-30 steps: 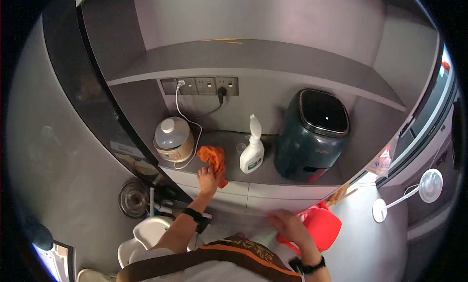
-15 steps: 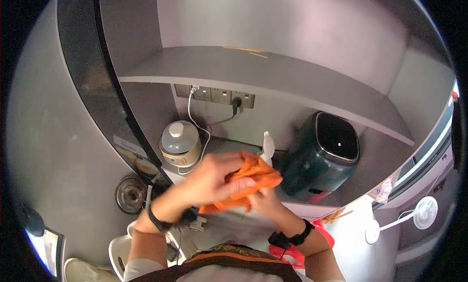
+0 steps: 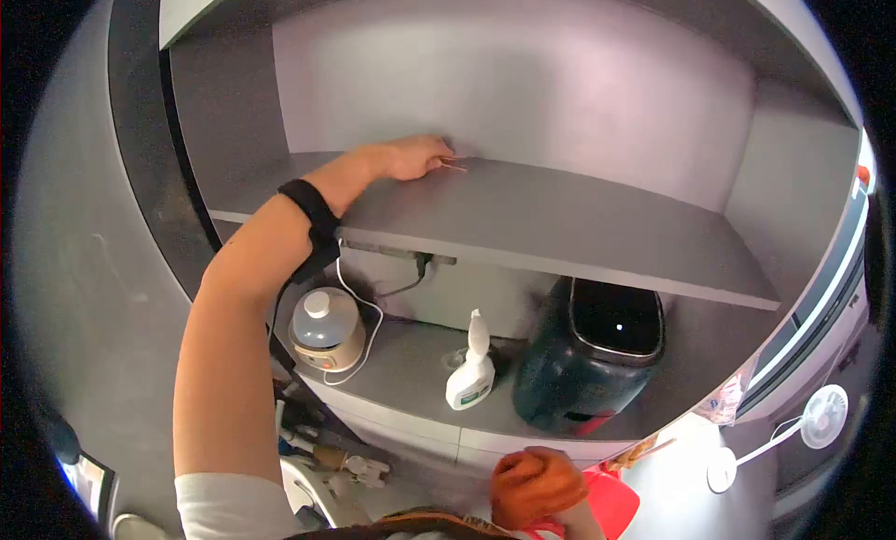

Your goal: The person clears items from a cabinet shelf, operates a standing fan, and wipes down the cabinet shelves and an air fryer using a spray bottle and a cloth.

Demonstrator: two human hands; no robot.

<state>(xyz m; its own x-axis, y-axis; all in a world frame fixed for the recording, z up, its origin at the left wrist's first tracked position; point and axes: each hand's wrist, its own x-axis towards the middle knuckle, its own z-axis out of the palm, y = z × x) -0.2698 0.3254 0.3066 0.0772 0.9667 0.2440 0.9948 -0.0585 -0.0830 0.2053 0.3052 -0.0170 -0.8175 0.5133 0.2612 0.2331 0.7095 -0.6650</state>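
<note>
My left hand (image 3: 417, 157) reaches onto the upper grey shelf (image 3: 560, 213), its fingers pinched on thin yellowish sticks (image 3: 454, 164) near the back wall. Low in front of the drawers, my right hand (image 3: 574, 514) grips a bunched orange cloth (image 3: 534, 486), which hides most of its fingers. On the lower counter a white spray bottle (image 3: 470, 381) stands upright, left of a dark green air fryer (image 3: 590, 367). A small cream cooker with a domed lid (image 3: 325, 330) sits at the counter's left end.
A white cable (image 3: 376, 325) runs from the sockets down beside the cooker. The shelf's front edge overhangs the counter. A red stool (image 3: 611, 503) is at the lower right, a white fan (image 3: 823, 417) further right, and a white chair (image 3: 303, 489) at the lower left.
The orange cloth went from my left hand on the counter, through both hands, to my right hand. My left hand has moved up to the sticks on the shelf. The view has tilted upward.
</note>
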